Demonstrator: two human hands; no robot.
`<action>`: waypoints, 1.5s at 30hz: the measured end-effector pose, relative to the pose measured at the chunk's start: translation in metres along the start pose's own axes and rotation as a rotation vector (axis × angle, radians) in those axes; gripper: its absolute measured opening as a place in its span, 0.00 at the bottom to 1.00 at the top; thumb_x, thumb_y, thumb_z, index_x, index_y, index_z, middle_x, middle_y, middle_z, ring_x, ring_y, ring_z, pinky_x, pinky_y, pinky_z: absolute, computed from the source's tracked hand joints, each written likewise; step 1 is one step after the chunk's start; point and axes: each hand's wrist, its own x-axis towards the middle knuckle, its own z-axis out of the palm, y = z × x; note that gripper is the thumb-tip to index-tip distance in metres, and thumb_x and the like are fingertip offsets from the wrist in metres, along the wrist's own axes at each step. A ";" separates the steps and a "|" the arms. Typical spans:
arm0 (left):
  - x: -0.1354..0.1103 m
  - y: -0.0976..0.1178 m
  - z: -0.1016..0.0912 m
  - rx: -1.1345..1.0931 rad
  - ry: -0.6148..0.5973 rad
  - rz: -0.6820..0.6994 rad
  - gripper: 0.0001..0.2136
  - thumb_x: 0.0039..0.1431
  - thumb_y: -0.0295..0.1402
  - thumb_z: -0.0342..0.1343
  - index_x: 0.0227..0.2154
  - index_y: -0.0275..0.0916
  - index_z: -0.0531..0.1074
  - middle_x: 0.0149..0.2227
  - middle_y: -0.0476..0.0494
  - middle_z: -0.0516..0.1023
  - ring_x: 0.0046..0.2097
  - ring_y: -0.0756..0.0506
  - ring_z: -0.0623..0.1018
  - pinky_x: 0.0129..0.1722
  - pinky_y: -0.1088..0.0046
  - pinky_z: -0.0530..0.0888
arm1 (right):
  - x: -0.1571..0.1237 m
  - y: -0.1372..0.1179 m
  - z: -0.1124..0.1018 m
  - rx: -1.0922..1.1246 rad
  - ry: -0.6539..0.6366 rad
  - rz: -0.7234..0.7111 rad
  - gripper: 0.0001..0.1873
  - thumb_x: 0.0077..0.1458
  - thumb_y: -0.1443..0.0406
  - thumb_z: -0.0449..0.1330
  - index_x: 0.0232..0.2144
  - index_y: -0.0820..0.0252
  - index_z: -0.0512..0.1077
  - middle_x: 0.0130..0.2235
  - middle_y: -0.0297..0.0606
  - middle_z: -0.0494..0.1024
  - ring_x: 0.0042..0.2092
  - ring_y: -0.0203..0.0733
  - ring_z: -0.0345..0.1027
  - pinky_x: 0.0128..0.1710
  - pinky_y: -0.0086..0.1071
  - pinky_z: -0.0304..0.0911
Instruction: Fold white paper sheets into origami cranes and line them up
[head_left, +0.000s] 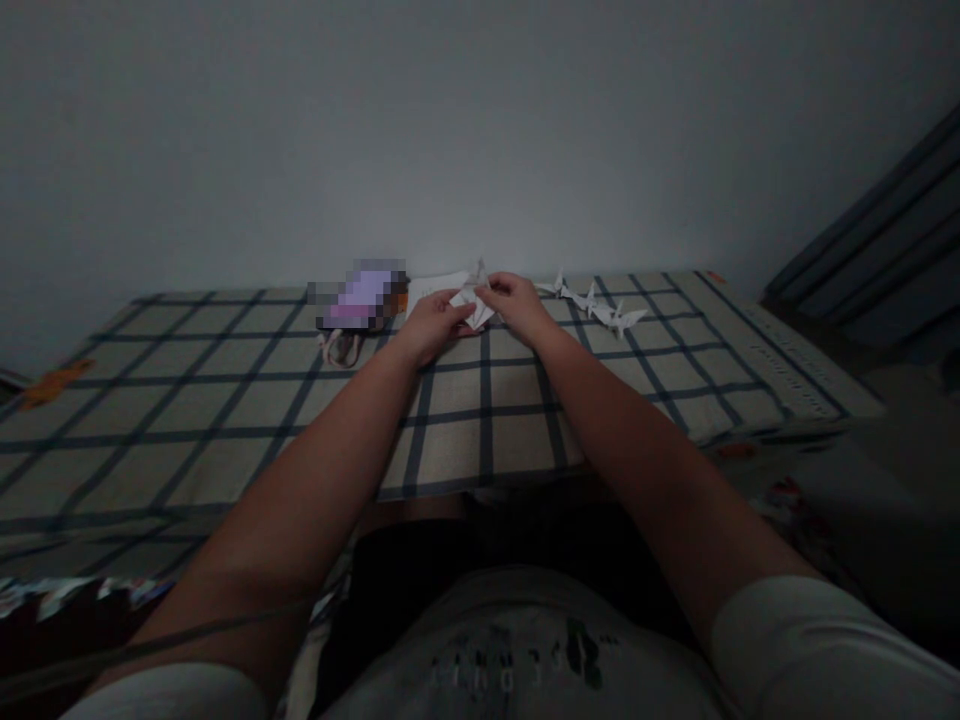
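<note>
A partly folded piece of white paper (480, 312) is held between my two hands over the middle of the table. My left hand (435, 325) pinches its left side, thumb on top. My right hand (516, 300) has thumb and fingertips closed on its upper right part, where a thin point of paper sticks up. Just right of my right hand, several white folded paper cranes (592, 302) lie in a slanting row. Behind my left hand a flat white sheet or booklet (435, 285) rests on the cloth, partly covered by the hand.
A checked cloth (337, 420) covers the table. Left of my hands stands a phone with a blurred screen (367, 290), a pink strap or cord (341, 348) below it. A bare wall (480, 130) rises behind the table, and a dark grey curtain (877, 230) hangs at right.
</note>
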 end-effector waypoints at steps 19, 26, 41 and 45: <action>-0.001 0.001 -0.001 0.184 0.136 0.039 0.26 0.50 0.27 0.65 0.54 0.35 0.70 0.28 0.50 0.75 0.27 0.51 0.76 0.34 0.71 0.79 | -0.002 -0.002 0.000 0.014 -0.005 0.023 0.11 0.51 0.59 0.64 0.32 0.60 0.73 0.30 0.33 0.74 0.32 0.37 0.66 0.38 0.33 0.62; 0.001 0.001 -0.001 0.126 0.096 0.010 0.24 0.50 0.25 0.63 0.52 0.35 0.70 0.28 0.50 0.77 0.29 0.51 0.78 0.34 0.73 0.78 | -0.002 -0.008 0.002 0.007 -0.010 0.039 0.08 0.51 0.62 0.64 0.31 0.61 0.73 0.32 0.35 0.76 0.34 0.37 0.68 0.40 0.33 0.63; -0.005 0.005 0.001 0.275 0.221 0.116 0.18 0.51 0.39 0.66 0.43 0.39 0.71 0.27 0.49 0.75 0.28 0.48 0.77 0.29 0.73 0.75 | -0.005 -0.013 0.002 0.003 -0.023 0.060 0.10 0.51 0.59 0.64 0.31 0.60 0.71 0.30 0.33 0.74 0.35 0.37 0.66 0.38 0.32 0.63; -0.005 0.006 0.002 0.245 0.237 0.141 0.16 0.50 0.40 0.66 0.38 0.39 0.70 0.28 0.48 0.76 0.30 0.47 0.78 0.30 0.72 0.75 | -0.008 -0.021 0.002 0.019 -0.051 0.058 0.10 0.51 0.59 0.64 0.29 0.60 0.70 0.31 0.34 0.74 0.36 0.38 0.66 0.39 0.32 0.63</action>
